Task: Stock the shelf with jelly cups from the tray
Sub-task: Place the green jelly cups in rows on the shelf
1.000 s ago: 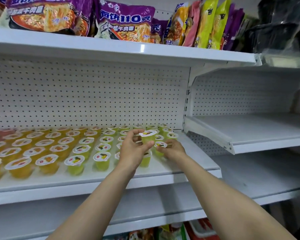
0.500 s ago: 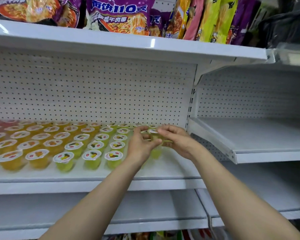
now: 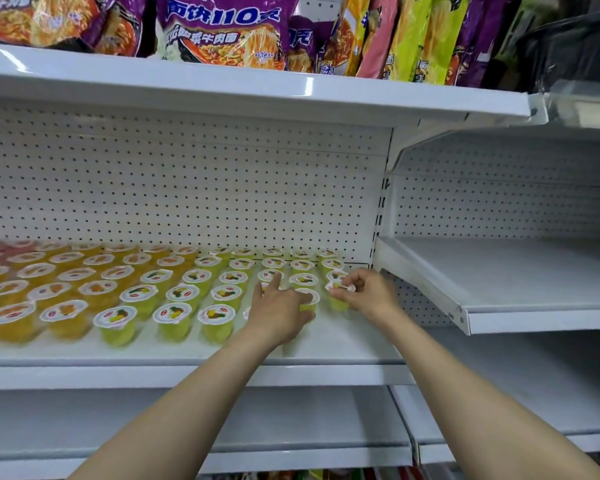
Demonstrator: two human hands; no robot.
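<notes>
White shelf [image 3: 187, 351]: both hands set upright jelly cups [image 3: 338, 299].

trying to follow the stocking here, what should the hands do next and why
Probably let go of both cups and draw back. The left hand and right hand each hold a green jelly cup already down on the shelf, at the right end of the front rows.

purple noodle packet [image 3: 222, 29], top shelf: large white-blue "110" with Chinese characters either side | smaller Chinese line beneath, blurred | jelly cups [image 3: 174, 315]: lid labels too small to read | neighbouring packets: print illegible
</notes>
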